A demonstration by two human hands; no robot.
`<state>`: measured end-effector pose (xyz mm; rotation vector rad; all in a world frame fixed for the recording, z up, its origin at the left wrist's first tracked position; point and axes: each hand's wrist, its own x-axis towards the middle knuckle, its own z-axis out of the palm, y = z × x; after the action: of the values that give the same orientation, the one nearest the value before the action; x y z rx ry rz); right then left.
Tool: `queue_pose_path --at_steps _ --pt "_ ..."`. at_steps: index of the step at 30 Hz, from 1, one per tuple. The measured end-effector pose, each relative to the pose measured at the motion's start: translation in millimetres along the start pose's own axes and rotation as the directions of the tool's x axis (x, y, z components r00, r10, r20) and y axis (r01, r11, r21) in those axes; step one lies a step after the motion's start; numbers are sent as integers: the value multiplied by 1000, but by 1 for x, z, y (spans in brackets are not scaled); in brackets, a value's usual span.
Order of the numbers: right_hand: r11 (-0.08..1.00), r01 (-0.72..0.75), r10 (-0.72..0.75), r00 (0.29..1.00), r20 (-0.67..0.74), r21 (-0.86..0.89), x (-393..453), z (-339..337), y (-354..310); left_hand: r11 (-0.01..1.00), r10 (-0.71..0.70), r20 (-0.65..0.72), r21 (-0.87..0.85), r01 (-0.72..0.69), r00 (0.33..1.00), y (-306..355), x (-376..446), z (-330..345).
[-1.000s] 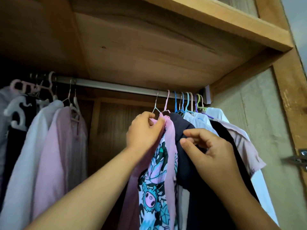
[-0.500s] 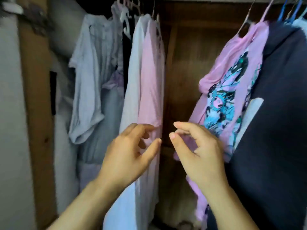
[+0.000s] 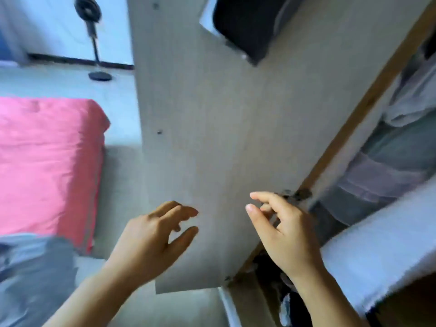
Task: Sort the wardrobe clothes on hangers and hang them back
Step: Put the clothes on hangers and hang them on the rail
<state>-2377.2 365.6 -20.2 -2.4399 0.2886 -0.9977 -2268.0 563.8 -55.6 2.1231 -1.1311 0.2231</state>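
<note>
Both hands hang free in front of an open wardrobe door, neither grip holding anything. The left hand [image 3: 151, 241] is released, fingers loosely spread and slightly bent, thumb apart, palm turned toward the pale wardrobe door [image 3: 212, 142] just beyond its fingertips. The right hand [image 3: 280, 232] is also released, forefinger and thumb extended forward, the other fingers curled loosely, wrist raised a little higher than the left.

The risk from here, as a judgement: the view is blurred and turned away from the rail, so a reach made now could catch the door edge or its hinge [image 3: 297, 194], which sits just past the right fingertips, instead of a hanger. With no garment in either grip, the sorting also stalls until one is picked up.

To the right of the right hand, inside the wardrobe, hang the clothes [image 3: 389, 161], grey and lilac fabrics bunched together, with a pale blue garment [image 3: 377, 263] nearest. No hanger can be made out there. Left of the left hand lies a grey cloth [image 3: 33, 274], and beyond it a bed with a pink cover [image 3: 47, 161]. Farther off, a standing fan [image 3: 94, 41] rests on the floor by the wall, and a dark object [image 3: 245, 22] sits above the door; what it is cannot be told.
</note>
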Motion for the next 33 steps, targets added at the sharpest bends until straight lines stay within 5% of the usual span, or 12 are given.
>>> queue_pose_path --at_steps 4,14,22,33 --pt "991 86 -99 987 126 105 -6 78 -54 971 -206 -84 107 214 975 -54 -70 -50" --pt "893 224 -364 869 336 390 -58 242 -219 747 -559 -320 207 632 765 -149 -246 -178" --pt "752 265 -601 652 463 604 -95 322 -316 570 -686 -496 89 817 532 -173 -342 -219" --pt "679 173 -719 348 601 713 -116 439 -410 332 -766 -615 -127 935 188 -224 -401 -256"
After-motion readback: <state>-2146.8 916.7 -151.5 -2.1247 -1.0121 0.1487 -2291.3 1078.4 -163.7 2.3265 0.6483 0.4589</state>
